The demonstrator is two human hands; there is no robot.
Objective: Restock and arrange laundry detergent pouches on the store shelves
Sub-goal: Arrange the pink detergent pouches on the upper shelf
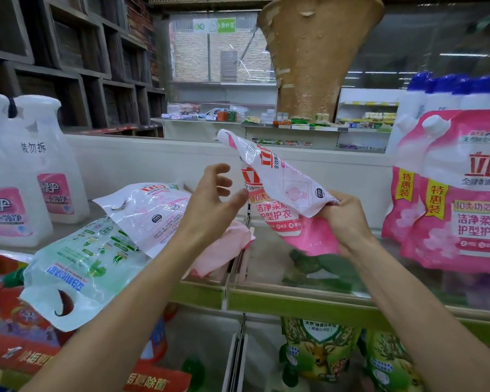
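Pink-and-white pouch [283,176] is tilted in the air over the shelf [294,304], its lower corner gripped by the right hand [348,219]. Left hand [212,199] is spread beside it and holds nothing. Step in hand: placing. Next, probably: steady it with both hands and stand it beside the upright pink pouches [464,207].

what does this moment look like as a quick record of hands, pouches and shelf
right hand: grips a corner of the pink and white pouch, tilted above the shelf
left hand: open beside it, holding nothing
lying flat: green pouch and white pouch, at left
standing: pink pouches at right, white bottles at left
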